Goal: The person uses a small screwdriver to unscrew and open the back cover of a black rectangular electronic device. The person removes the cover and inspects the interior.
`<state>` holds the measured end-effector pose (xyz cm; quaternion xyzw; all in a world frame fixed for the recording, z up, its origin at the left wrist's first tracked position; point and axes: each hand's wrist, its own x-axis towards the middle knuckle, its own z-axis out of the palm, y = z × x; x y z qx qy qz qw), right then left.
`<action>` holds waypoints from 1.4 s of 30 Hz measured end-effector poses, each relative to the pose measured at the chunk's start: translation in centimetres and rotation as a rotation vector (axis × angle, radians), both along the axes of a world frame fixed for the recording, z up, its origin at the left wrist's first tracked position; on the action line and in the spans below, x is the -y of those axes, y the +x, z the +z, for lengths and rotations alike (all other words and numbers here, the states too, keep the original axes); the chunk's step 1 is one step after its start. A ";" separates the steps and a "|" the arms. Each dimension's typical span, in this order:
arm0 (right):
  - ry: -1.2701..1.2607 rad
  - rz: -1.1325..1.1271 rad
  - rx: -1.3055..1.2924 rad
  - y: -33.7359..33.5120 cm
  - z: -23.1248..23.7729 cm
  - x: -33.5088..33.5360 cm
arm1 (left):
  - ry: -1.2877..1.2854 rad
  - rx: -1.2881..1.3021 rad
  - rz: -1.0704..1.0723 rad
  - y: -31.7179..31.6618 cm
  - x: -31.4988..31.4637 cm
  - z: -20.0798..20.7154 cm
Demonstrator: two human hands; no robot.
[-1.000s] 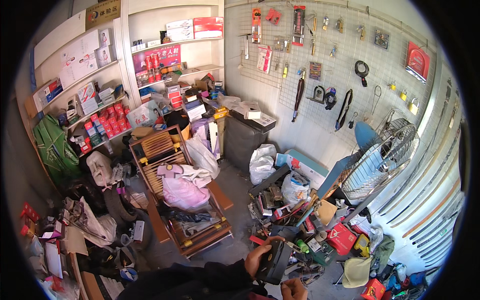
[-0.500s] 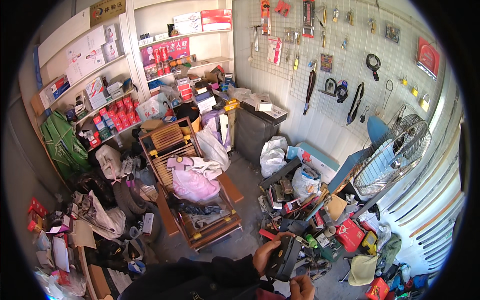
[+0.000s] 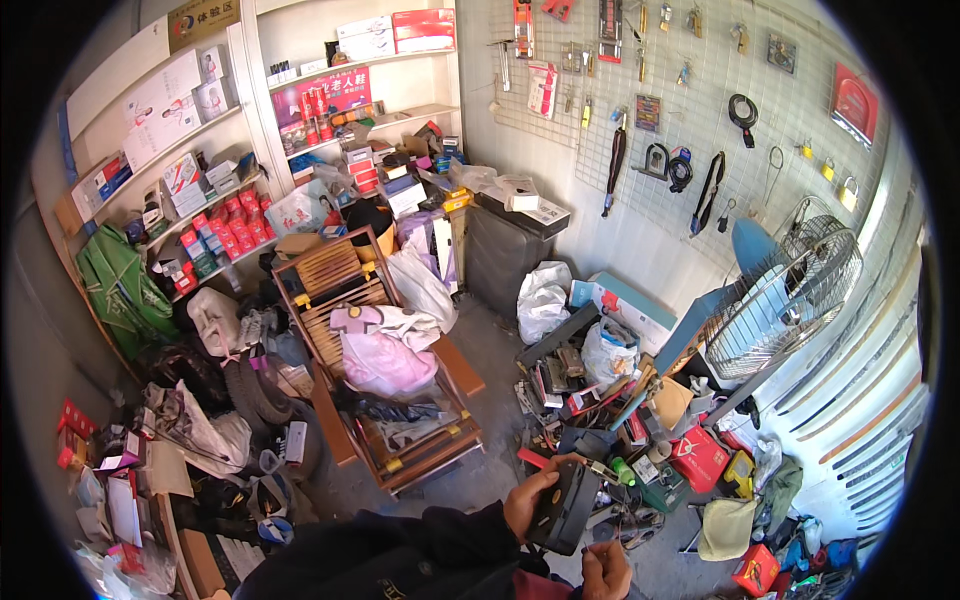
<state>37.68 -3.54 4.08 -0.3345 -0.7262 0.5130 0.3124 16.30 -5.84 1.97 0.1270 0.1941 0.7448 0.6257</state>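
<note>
My left hand [image 3: 525, 503] is closed round the left side of a dark, flat rectangular case [image 3: 566, 508] with a small gold-coloured mark, held low in front of me. A red strip [image 3: 533, 458] shows by its upper left corner; I cannot tell whether it belongs to the case. Just right of the case's lower end is my right hand [image 3: 606, 572], its fingers curled and thumb pressed in. Whatever sits between those fingertips, if anything, is too small to make out.
Beyond the case, tools, boxes and a green bottle [image 3: 623, 471] are heaped on the floor. A wooden reclining chair [image 3: 457, 360] with pink cloth stands ahead on the left. To the right are a caged fan [image 3: 790, 305] and a small stool [image 3: 726, 530]. Laden shelves line the back left.
The view has shifted slightly. My right hand's fingertips have risen a little beside the case's lower end. The left hand keeps its grip on the case.
</note>
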 end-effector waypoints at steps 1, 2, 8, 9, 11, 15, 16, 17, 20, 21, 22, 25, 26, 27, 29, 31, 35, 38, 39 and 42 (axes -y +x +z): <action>-0.013 0.002 0.022 0.1 0.0 -0.1 | -0.001 0.018 -0.011 0.0 0.0 0.0; -0.026 0.003 0.044 0.1 0.0 -0.2 | 0.010 0.034 -0.012 0.0 0.0 0.1; -0.079 -0.054 0.053 -0.1 0.7 -0.6 | 0.025 -0.004 0.003 -0.2 0.0 0.3; -0.075 -0.033 0.049 -0.1 1.0 -0.8 | -0.026 -0.018 0.029 -0.2 -0.2 0.2; -0.074 -0.021 0.050 0.1 1.9 -0.7 | -0.060 -0.058 0.040 0.0 -0.5 0.1; -0.135 -0.010 0.087 0.5 3.2 -0.3 | -0.040 -0.081 -0.009 -0.5 -0.9 -0.1; -0.179 -0.014 0.125 0.4 3.3 -0.3 | -0.045 -0.061 -0.016 -0.7 -0.9 0.1; -0.192 -0.026 0.086 0.4 3.4 0.0 | -0.049 -0.045 -0.017 -0.8 -0.8 0.2; -0.185 -0.036 0.031 0.1 3.5 0.1 | -0.006 -0.110 -0.126 -1.3 -0.9 0.7; -0.165 -0.033 0.017 0.1 3.5 0.1 | -0.060 -0.099 -0.104 -1.1 -1.1 0.8; -0.155 -0.032 0.026 0.1 3.5 0.0 | -0.077 -0.114 -0.114 -1.1 -1.2 0.8; -0.141 -0.031 0.015 0.3 3.4 -0.2 | -0.090 -0.122 -0.151 -1.1 -1.7 0.7; -0.141 -0.032 0.017 0.4 3.3 -0.2 | -0.075 -0.112 -0.166 -1.1 -1.7 0.6; -0.138 -0.033 0.014 0.5 3.2 -0.2 | -0.059 -0.101 -0.181 -1.1 -1.7 0.5; -0.162 -0.036 0.034 0.7 2.9 -0.2 | -0.093 -0.128 -0.205 -1.4 -1.9 0.3; -0.131 -0.044 0.011 0.9 2.7 -0.2 | -0.094 -0.159 -0.218 -1.4 -2.1 0.1; -0.133 -0.070 0.034 1.2 2.6 -0.2 | -0.059 -0.201 -0.213 -1.0 -2.5 0.2; -0.132 -0.076 0.038 1.3 2.6 -0.2 | -0.035 -0.221 -0.186 -0.5 -2.6 0.6; -0.133 -0.075 0.044 1.3 2.5 -0.2 | -0.024 -0.230 -0.175 -0.4 -2.7 0.8; -0.136 -0.070 0.052 1.2 2.4 -0.2 | 0.017 -0.308 -0.142 -0.2 -2.8 1.4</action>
